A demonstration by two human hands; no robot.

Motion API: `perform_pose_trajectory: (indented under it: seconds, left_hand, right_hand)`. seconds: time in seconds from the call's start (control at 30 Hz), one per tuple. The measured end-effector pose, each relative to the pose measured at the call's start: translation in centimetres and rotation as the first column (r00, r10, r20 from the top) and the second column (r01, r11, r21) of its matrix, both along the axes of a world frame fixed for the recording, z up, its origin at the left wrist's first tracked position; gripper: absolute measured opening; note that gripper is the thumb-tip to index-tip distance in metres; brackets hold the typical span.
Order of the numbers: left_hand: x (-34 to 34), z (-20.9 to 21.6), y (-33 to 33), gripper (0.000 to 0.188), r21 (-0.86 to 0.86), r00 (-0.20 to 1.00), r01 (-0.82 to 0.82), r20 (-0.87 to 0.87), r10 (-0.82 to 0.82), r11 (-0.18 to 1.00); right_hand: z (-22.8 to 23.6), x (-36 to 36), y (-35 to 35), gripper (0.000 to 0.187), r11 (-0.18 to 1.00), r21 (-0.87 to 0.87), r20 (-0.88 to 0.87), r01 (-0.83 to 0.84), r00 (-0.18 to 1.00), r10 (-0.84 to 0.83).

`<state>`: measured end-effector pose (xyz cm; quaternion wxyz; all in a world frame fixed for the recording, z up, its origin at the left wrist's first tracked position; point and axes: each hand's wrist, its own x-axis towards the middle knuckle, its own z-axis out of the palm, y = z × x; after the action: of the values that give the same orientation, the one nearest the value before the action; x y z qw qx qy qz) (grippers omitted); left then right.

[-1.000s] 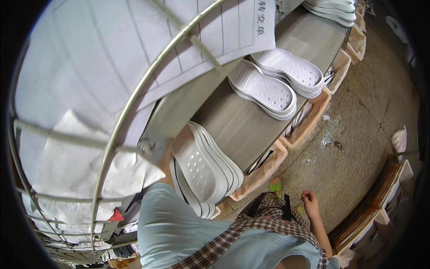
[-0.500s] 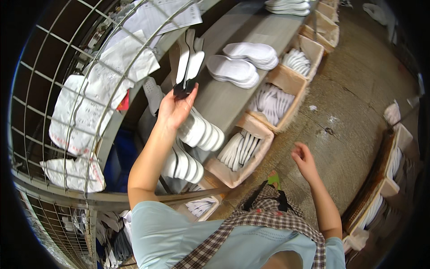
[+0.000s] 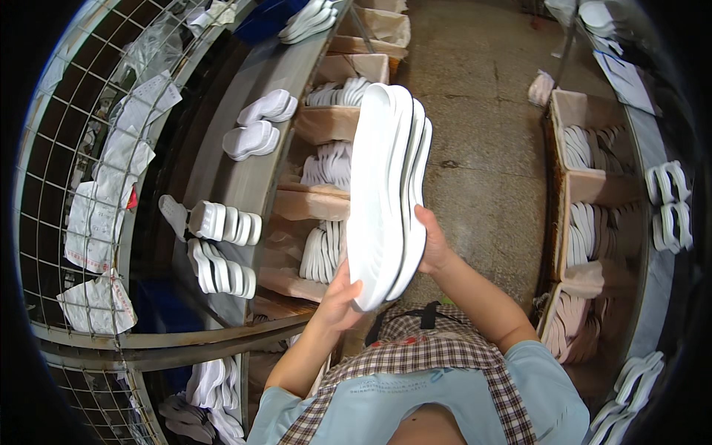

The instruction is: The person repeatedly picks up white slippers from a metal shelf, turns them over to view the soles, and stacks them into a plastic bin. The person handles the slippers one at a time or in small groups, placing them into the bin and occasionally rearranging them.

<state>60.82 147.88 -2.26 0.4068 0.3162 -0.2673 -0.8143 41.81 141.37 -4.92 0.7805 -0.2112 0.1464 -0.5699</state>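
Observation:
In front of my body I hold several white shoe soles together, standing upright with their long sides toward me. My left hand is closed around their lower left end, thumb lying on the front sole. At the right edge, about the lower middle, my right hand grips the same bunch; some of its fingers are hidden behind the soles. On the grey shelf to the left lie white soles stacked in two piles, and nearer to me rest two rows of white soles tipped on edge.
Lined boxes full of white soles stand along the left shelf. Across the aisle floor, more lined boxes and a shelf with soles run down the right. A wire mesh rack with papers curves along my left.
My left hand has come away from the shelf, and my right hand has risen to meet it. Both now hold white soles before me. My view has turned toward the aisle.

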Motion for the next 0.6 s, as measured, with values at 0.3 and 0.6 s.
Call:
perform_pose_trajectory:
  seconds: [0.3,0.6]
  left_hand:
    - [-0.9,-0.4,-5.0,0.058,-0.469,0.858,0.101,0.488,0.162,0.877]
    - [2.4,-4.2,-3.9,0.040,-0.350,0.897,-0.109,0.369,0.244,0.930]
  right_hand:
    - [0.2,1.2,5.5,0.099,1.000,-0.022,-0.192,0.006,0.981,-0.010]
    - [1.0,4.8,7.9,0.108,0.993,-0.114,-0.415,-0.023,0.910,-0.027]
